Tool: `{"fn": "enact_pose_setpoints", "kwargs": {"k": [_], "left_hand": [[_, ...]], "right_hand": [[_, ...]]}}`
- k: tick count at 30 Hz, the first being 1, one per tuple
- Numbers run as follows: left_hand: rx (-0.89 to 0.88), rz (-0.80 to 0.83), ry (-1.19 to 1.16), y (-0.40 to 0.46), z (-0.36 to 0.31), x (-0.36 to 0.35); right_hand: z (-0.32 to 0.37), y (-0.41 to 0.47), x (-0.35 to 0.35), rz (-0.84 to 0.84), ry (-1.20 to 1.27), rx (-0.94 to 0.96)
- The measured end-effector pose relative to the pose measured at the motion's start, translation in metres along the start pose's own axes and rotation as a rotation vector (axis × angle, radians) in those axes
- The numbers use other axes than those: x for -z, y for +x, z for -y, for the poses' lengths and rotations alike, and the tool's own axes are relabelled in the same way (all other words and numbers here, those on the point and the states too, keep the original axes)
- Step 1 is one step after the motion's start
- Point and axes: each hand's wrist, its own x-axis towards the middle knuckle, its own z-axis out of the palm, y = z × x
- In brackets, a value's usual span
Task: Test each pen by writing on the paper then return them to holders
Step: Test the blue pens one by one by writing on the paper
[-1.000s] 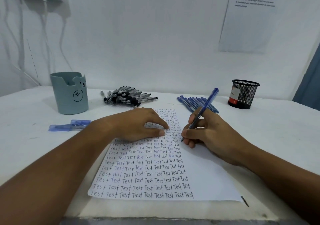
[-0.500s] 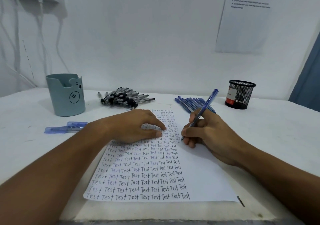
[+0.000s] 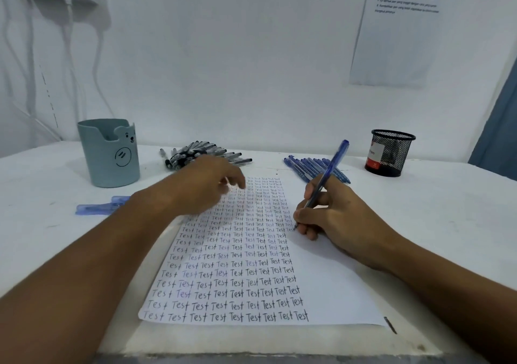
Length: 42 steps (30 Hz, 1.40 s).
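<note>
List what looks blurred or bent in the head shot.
Head view: the left hand is smeared by motion blur; the right hand gripping the blue pen is sharp; the table edge bows from wide-angle distortion; lighting soft, shadows faint.

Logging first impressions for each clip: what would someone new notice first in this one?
The sheet of paper at the table's middle, filled with rows of the handwritten word "Test", stands out first. The right hand holds a blue pen with its tip at the paper's right side, while the left hand is blurred above the sheet. Behind lie a black pen pile and a blue pen row.
</note>
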Motion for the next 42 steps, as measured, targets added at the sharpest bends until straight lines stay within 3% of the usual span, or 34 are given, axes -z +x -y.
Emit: {"fn": "enact_pose_setpoints", "kwargs": {"k": [3,5,10,15,33,39,42], "left_hand": [[0.119,-0.074,0.049,-0.005,0.012,0.015],[0.177,-0.005,0.090,-0.012,0.021,0.021],[0.267,0.101,0.126,-0.020,0.033,0.033],[0.272,0.179,0.125,-0.020,0.024,0.035],[0.292,0.173,0.113,-0.016,0.027,0.033],[0.227,0.101,0.117,-0.013,0.026,0.028],[0.185,0.038,0.089,-0.009,0.024,0.021]], "right_hand": [[-0.001,-0.001,0.001,-0.027,0.158,-0.033],[0.005,0.002,0.000,-0.070,0.244,-0.053],[0.033,0.030,-0.005,-0.119,0.189,-0.044],[0.035,0.050,-0.014,-0.138,0.319,-0.060],[0.019,0.054,-0.009,-0.256,0.238,-0.058],[0.019,0.077,0.014,-0.294,-0.142,-0.075],[0.009,0.095,0.035,-0.362,-0.580,-0.035]]}}
